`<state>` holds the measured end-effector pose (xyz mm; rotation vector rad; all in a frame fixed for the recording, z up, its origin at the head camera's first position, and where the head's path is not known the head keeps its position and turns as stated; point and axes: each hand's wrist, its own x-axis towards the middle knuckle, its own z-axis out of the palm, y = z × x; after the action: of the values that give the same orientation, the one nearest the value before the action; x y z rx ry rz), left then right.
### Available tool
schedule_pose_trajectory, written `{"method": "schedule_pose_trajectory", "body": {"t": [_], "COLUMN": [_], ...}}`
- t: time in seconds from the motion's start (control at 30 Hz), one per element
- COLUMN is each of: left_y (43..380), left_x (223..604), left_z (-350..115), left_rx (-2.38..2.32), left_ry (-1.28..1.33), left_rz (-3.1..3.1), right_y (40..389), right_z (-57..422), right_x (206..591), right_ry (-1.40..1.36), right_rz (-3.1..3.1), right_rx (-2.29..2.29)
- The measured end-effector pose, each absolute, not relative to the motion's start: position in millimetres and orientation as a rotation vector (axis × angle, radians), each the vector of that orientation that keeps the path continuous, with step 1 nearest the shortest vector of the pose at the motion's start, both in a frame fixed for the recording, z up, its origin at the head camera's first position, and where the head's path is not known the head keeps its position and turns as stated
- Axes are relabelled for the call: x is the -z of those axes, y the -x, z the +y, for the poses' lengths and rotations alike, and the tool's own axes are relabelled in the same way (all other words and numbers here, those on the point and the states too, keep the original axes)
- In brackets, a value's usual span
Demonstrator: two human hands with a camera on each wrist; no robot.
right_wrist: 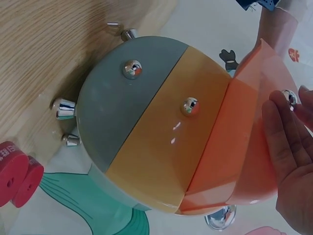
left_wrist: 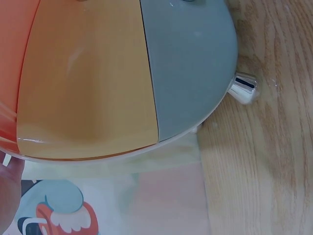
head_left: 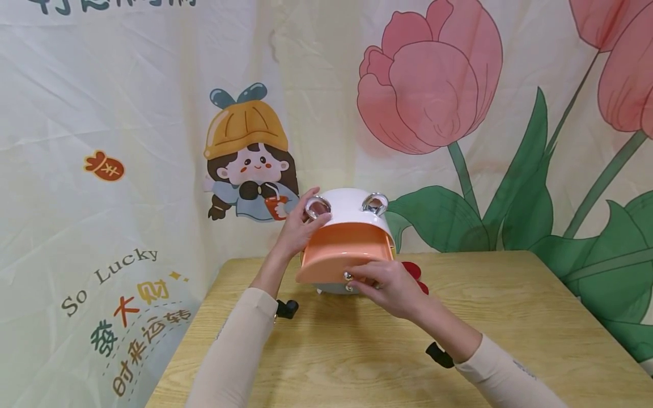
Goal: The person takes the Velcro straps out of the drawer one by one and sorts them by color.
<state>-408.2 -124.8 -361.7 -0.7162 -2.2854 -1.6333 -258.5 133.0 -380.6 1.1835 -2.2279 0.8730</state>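
Orange drawer [head_left: 323, 267] juts toward 6 o'clock; right hand [head_left: 395, 288] pinches knob [head_left: 348, 276], left hand [head_left: 297, 228] grips cabinet [head_left: 347, 205]; keep force level.

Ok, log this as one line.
left hand: holds cabinet; right hand: pinches knob; orange drawer: open; yellow drawer: shut; grey drawer: shut

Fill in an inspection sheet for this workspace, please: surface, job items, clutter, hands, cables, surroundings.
Surface: wooden table.
Job's things: white box; orange drawer pulled out, yellow drawer and grey drawer closed.
Clutter: red discs beside the box; a black item near the left wrist, unclear what.
Grippers: left hand holds the box's top at one silver ring; right hand pinches the orange drawer's knob.
Cables: nothing seen.
Surroundings: printed backdrop with tulips.
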Motion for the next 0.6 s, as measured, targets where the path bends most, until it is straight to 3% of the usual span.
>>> {"method": "schedule_pose_trajectory", "body": {"t": [0.6], "left_y": [385], "left_x": [342], "left_z": [-121], "left_rx": [1.713], "left_ry": [0.718], "left_rz": [-2.299], "right_y": [262], "right_z": [127], "right_x": [383], "right_ry": [-1.115], "right_rz": [-2.232], "right_rx": [-0.802]}}
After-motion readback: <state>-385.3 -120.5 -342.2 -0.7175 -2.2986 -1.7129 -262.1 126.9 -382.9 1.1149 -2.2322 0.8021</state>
